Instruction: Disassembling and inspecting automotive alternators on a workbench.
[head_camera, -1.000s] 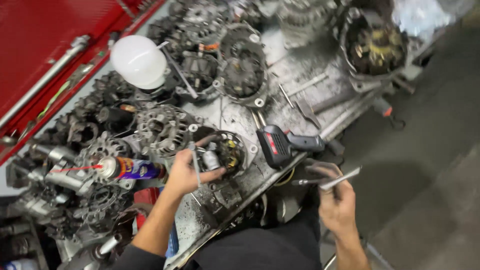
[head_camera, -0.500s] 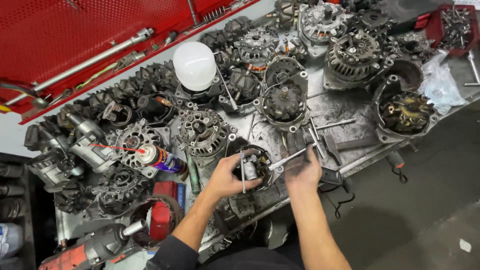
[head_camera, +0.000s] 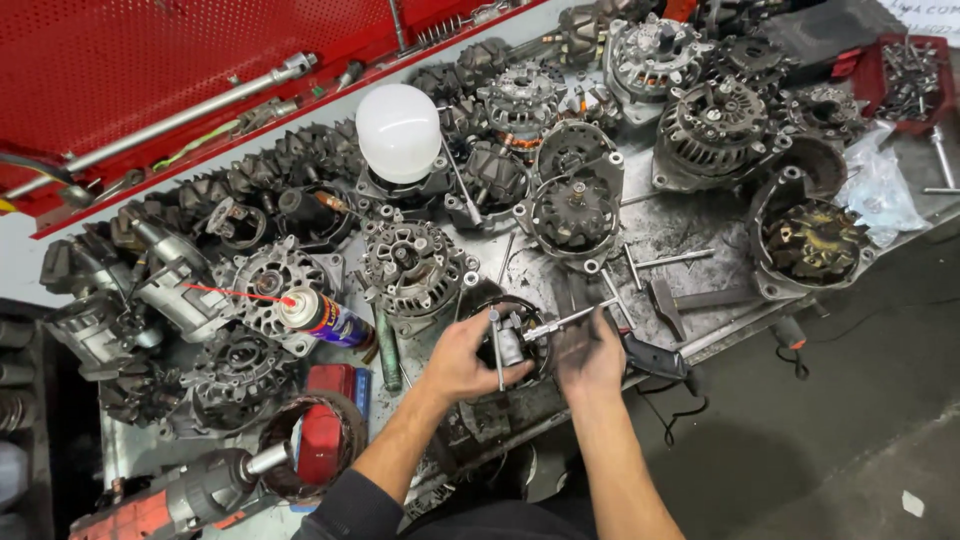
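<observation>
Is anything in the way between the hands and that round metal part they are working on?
No. The left hand already grips the round alternator part, and the right hand touches it too, holding a thin metal rod against it. Nothing visible lies between.

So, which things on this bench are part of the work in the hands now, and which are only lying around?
In use:
left hand steadying the round alternator part
right hand holding the thin metal tool

Lying about:
spray can
white lamp globe
hammer
power tool at the bench corner
plastic bag
other alternators, e.g.
</observation>
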